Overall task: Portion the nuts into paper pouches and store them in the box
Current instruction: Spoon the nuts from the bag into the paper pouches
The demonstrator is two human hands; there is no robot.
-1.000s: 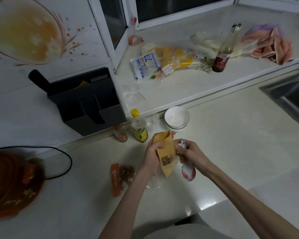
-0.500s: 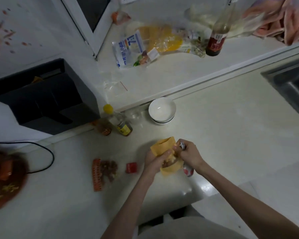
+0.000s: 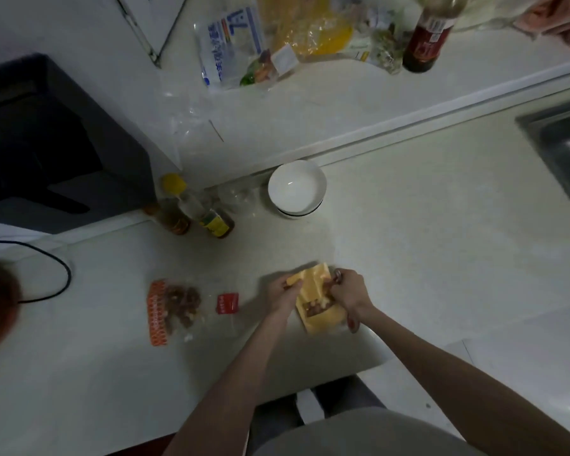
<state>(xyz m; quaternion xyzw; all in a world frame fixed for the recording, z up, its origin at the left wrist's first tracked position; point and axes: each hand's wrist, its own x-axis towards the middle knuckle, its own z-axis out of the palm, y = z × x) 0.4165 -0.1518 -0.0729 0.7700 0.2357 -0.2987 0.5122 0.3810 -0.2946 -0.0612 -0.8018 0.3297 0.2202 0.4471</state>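
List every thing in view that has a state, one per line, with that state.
paper pouch: lying on the counter, nuts visible in its window, top held by both hands
left hand: grip pinching the pouch's top corner
right hand: grip on the pouch and a spoon handle
nut bag: lying flat, nuts inside
white bowl: upright, looks empty
yellow-capped bottle: upright, capped
dark bottle: standing

Dim, soft focus, blurred and stretched edges.

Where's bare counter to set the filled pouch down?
Free: the counter between the white bowl, the sink and the right hand. Crowded: left of the pouch, by the red packet, nut bag and bottles.
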